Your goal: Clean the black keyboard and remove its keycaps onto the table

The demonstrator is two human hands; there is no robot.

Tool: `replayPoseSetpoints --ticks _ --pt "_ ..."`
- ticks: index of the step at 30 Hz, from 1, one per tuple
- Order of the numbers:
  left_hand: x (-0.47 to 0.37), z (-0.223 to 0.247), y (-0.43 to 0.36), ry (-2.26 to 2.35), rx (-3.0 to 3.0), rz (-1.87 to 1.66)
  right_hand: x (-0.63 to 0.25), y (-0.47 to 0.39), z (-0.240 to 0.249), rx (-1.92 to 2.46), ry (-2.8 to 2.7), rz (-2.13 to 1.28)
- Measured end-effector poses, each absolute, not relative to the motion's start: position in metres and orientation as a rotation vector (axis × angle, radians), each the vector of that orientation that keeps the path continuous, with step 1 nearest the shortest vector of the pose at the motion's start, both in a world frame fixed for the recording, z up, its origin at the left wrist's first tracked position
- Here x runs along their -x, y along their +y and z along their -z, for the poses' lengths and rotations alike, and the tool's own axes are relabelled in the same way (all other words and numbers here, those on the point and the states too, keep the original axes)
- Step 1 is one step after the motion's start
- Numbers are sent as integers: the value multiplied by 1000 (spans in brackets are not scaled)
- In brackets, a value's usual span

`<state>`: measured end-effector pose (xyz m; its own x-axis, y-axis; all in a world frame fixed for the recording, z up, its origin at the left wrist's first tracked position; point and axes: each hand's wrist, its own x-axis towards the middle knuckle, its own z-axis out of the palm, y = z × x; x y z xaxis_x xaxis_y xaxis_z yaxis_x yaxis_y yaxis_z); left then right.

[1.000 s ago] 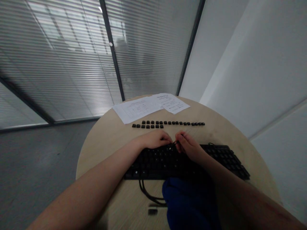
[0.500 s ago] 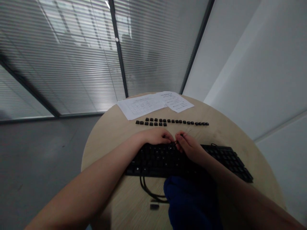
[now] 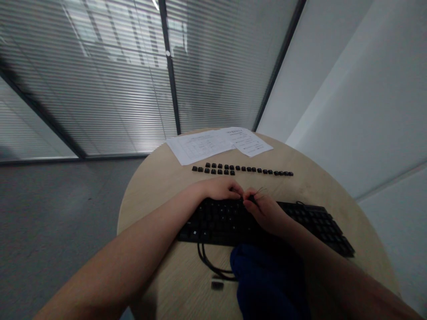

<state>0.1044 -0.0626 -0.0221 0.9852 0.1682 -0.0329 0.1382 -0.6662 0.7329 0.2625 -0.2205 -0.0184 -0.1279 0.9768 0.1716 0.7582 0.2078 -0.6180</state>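
A black keyboard [image 3: 220, 222] lies across the round wooden table. Over its upper edge rests my left hand [image 3: 224, 188], fingers curled down at the keys; what they grip, if anything, is too small to tell. My right hand [image 3: 263, 209] is just to the right, thumb and fingers pinched together around something small and dark, with thin wire-like lines sticking up beside it. The fingertips of both hands nearly meet. Beyond the hands, small black keycaps [image 3: 220, 171] sit in rows on the table.
White printed sheets [image 3: 203, 146] lie at the far edge of the table [image 3: 140, 195]. A black cable [image 3: 208, 266] loops in front of the keyboard, near a small dark piece [image 3: 217, 285]. Blue cloth [image 3: 267, 280] covers the near middle. Blinds and a white wall stand behind.
The view has shifted slightly. The fingers of my right hand have moved a little, and thin lines now show above them. My left hand stays at the keyboard's upper edge.
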Motion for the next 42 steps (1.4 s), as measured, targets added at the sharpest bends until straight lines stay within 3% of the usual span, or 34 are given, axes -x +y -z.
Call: replayPoseSetpoints --ticks 8,16,22,42 --pt "-104 18 -64 209 -2303 -56 -264 -221 25 1531 -1915 -555" --pt "-100 14 -65 262 -2295 -40 -274 -212 41 1385 -1240 -698" --pt "-98 -3 -71 393 -2308 -277 -270 -210 34 1377 -1205 -679" --pt "-95 -24 -88 500 -2395 -319 -270 -215 9 1434 -1559 -484"
